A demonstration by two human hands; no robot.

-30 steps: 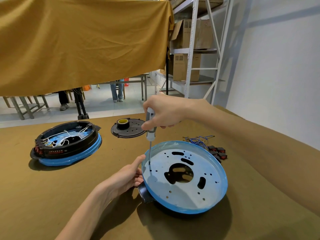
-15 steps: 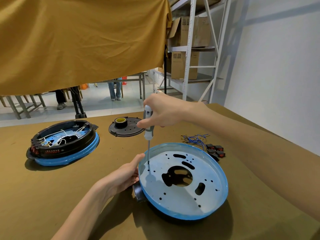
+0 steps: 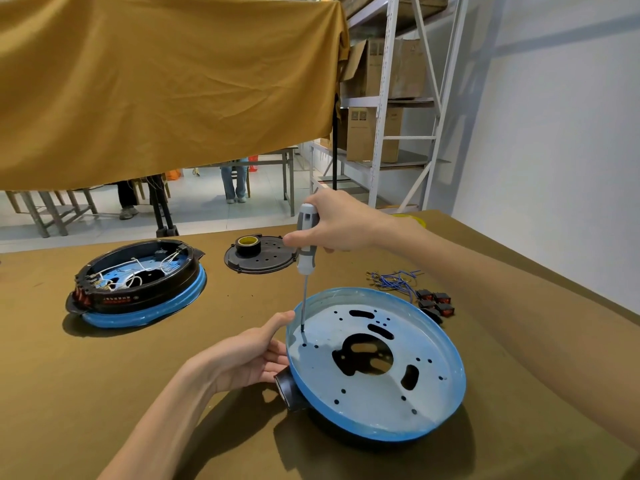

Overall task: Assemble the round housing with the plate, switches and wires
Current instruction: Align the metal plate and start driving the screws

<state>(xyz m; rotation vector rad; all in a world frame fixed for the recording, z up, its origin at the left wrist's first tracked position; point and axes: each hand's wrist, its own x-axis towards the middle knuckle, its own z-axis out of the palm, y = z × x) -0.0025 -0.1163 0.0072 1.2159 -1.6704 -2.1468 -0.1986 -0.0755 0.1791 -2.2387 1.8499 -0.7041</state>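
We found the right hand (image 3: pixel 332 225) wrapped around the grey-and-white handle of a slim-shafted screwdriver (image 3: pixel 306 244), held nearly upright with its tip set down at a small hole near the left edge of the pale perforated metal plate (image 3: pixel 367 368). The left hand (image 3: pixel 249 355) lay against the outside of the blue-rimmed round housing (image 3: pixel 453 355), fingers fairly straight along the rim and the thumb raised near the screwdriver shaft; it pressed rather than gripped. The plate sat inside that housing, which rested tilted on the brown cloth-covered table (image 3: pixel 104 393), front and centre, with a short black tubular stub (image 3: pixel 289 388) projecting from its near-left side just beside the left palm. Behind the housing to the right we noted a loose bundle of blue wires (image 3: pixel 393 278), and just beside it a cluster of small black rocker switches with red faces (image 3: pixel 434 304). Behind the right hand lay a flat black round cover with holes (image 3: pixel 263 258), carrying a roll of black tape with a yellow core (image 3: pixel 248 244). Well apart to the left stood a second round unit, black-walled on a blue base, with white wiring inside (image 3: pixel 138 282). A mustard-coloured cloth (image 3: pixel 156 81) hung above the table's far edge, and white metal shelving with cardboard boxes (image 3: pixel 384 81) stood beyond to the right.
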